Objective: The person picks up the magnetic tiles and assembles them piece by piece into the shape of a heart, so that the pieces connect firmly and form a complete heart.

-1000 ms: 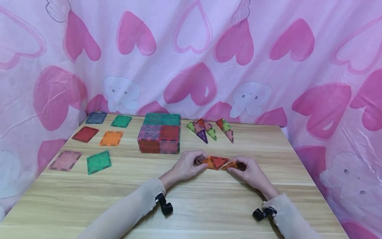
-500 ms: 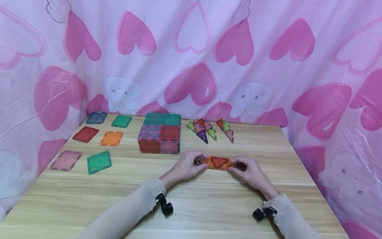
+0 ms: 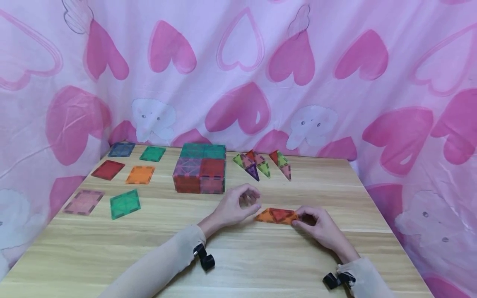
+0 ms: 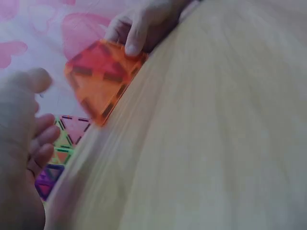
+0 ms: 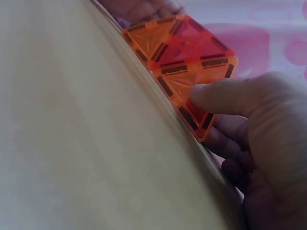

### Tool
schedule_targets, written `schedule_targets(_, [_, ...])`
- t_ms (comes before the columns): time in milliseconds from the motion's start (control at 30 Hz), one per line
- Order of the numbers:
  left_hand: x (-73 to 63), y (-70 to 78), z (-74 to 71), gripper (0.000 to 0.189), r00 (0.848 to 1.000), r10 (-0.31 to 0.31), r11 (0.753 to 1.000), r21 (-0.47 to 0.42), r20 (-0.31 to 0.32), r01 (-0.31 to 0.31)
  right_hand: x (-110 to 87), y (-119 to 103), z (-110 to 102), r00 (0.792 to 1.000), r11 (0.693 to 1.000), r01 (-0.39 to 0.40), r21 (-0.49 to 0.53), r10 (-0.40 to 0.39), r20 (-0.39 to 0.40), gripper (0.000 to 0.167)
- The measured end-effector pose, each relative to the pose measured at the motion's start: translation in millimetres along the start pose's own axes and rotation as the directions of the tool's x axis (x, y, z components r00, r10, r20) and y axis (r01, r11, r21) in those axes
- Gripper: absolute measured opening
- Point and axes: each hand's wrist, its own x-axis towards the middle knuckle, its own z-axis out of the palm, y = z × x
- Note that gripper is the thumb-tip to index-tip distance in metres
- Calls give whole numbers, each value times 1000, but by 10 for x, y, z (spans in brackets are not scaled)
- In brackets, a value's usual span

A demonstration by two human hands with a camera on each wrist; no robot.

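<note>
A flat strip of translucent triangular magnetic tiles lies in front of me, with a red triangle tile between two orange ones. My right hand pinches the right orange triangle tile, its thumb on the tile's face and its fingers behind. The left orange triangle tile points toward my left hand. That hand holds nothing; its fingers are loosely curved and stand just off the strip's left end. In the left wrist view, a gap shows between the left hand and the strip.
Behind the hands stands a box of joined square tiles. Several loose square tiles, such as the orange one, lie at the left. Groups of small triangle tiles lie at the back right, near the patterned curtain.
The right orange triangle has joined the red one. My left hand has let go of the strip, and my right hand has drawn it nearer and slightly right.
</note>
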Motion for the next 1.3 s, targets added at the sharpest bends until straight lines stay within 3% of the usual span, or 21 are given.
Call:
schedule_targets(133, [-76,143,-164,32,997,63,998,19,-37,-62,-97,-31,27,999,999,19,39,-20,28,20])
schedule_targets(233, [-170,289,-380,37,995,84,994,74,-57,-80,-126,-37,44,999,998,12,63,-15,45,18])
schedule_targets(367, [-339,473,-802,45,989,91,989,124,-113,-77,-133,-38,54,999,997,15,81,-19,47,18])
schedule_targets(500, [-600,554,-1316,53,982,70,981,188,-175,-37,-117,-55,58,998,995,31,97,-37,59,18])
schedule_targets(633, [-949,504,-1790,64,969,-33,956,275,-246,103,-97,-88,56,996,994,51,101,-58,69,19])
schedule_targets(767, [-1303,355,-2187,72,934,-194,906,310,-299,287,-92,-116,44,995,993,59,99,-66,68,20])
schedule_targets(967, [-1677,126,-2666,89,896,-354,826,360,-268,433,-105,-120,42,995,994,59,94,-66,70,19])
schedule_targets(1133, [-1839,51,-2890,109,866,-451,767,403,-216,499,-107,-107,43,995,994,45,96,-52,81,19])
schedule_targets(1200, [-1867,23,-2919,113,854,-486,741,431,-185,515,-106,-103,37,996,994,33,100,-41,84,18])
schedule_targets(1300, [-1885,-25,-2928,110,849,-507,694,515,-146,503,-98,-96,27,996,995,12,96,-20,85,17])
